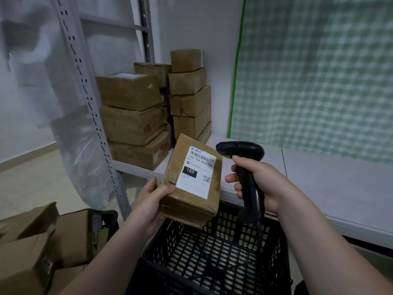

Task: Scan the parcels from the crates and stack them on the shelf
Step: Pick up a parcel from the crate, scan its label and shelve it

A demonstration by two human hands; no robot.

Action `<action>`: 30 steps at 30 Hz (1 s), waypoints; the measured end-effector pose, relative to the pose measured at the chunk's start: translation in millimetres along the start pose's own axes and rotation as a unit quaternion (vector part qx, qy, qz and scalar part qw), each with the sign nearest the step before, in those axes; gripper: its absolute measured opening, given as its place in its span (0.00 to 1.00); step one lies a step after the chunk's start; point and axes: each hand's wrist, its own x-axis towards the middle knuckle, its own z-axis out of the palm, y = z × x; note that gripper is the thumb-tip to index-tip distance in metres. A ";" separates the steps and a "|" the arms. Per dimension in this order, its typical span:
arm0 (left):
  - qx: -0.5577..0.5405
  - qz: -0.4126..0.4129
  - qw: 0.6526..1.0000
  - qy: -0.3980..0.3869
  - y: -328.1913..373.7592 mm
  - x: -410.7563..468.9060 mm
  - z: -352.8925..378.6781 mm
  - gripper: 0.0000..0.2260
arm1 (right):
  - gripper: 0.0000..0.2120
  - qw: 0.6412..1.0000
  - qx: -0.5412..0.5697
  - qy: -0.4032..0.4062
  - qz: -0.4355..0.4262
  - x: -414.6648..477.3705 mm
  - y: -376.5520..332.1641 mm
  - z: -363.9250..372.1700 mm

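My left hand (152,202) grips a brown cardboard parcel (209,201) by its near left corner, thumb on top. The parcel is tilted up, its white label with a barcode and "150" facing me. My right hand (262,184) holds a black handheld barcode scanner (247,182) by the handle, its head just right of the parcel's label end. Both hover above a black perforated crate (214,250) with no parcels visible inside. Several brown parcels (131,111) stand stacked at the left end of the white shelf (319,179).
A second black crate (106,220) at lower left holds several cardboard boxes (27,256). The shelf's perforated metal upright (91,103) rises at left with clear plastic sheeting beside it. A green checked curtain (319,71) hangs behind the shelf on the right.
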 end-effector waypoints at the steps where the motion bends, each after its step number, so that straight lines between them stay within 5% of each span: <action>1: -0.006 0.005 1.000 0.008 -1.5 0.9 1.3 0.34 | 0.12 1.000 0.007 0.001 0.010 0.9 -0.6 0.4; 4: -0.012 0.012 1.000 0.014 -2.5 1.5 4.4 0.25 | 0.13 0.999 0.023 0.002 0.029 4.3 -1.2 2.6; 12: -0.020 -0.002 0.999 0.048 -3.5 11.5 2.8 0.31 | 0.13 0.998 0.052 0.002 0.046 13.6 -3.3 6.8; 17: -0.009 -0.001 0.999 0.050 -2.5 18.6 2.9 0.24 | 0.13 0.998 0.040 -0.004 0.050 21.5 -2.6 9.9; 23: -0.011 -0.027 0.997 0.070 9.5 24.5 13.4 0.05 | 0.12 0.999 0.026 0.010 0.021 32.2 0.6 9.0; 30: -0.059 -0.061 0.992 0.092 34.1 35.3 19.6 0.05 | 0.10 1.000 0.023 0.019 -0.005 47.5 -1.2 12.3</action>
